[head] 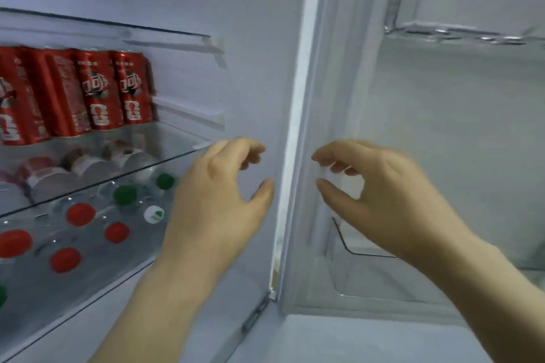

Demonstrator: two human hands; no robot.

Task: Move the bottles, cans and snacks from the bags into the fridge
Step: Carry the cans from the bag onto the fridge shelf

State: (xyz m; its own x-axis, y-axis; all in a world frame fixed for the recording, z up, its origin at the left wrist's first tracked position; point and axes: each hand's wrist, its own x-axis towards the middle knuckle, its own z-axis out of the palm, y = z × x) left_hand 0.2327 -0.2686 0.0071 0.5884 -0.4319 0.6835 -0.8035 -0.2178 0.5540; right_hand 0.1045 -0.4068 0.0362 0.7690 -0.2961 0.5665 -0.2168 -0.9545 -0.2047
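Observation:
The fridge stands open in front of me. Several red cans (97, 91) stand in a row on a glass shelf (177, 153) at the left. Below the shelf stand several bottles, seen from above, with red caps (81, 214), green caps (125, 194) and one white cap (154, 214). My left hand (218, 200) hovers by the fridge's right inner wall, fingers loosely curled, holding nothing. My right hand (380, 194) hovers in front of the open door, fingers loosely curled and empty too. No bag is in view.
The white door seal (298, 132) runs vertically between my hands. The open door at right carries a clear upper bin (460, 32) and a clear lower bin (371, 277). A hinge (255, 315) sits at the bottom of the fridge wall.

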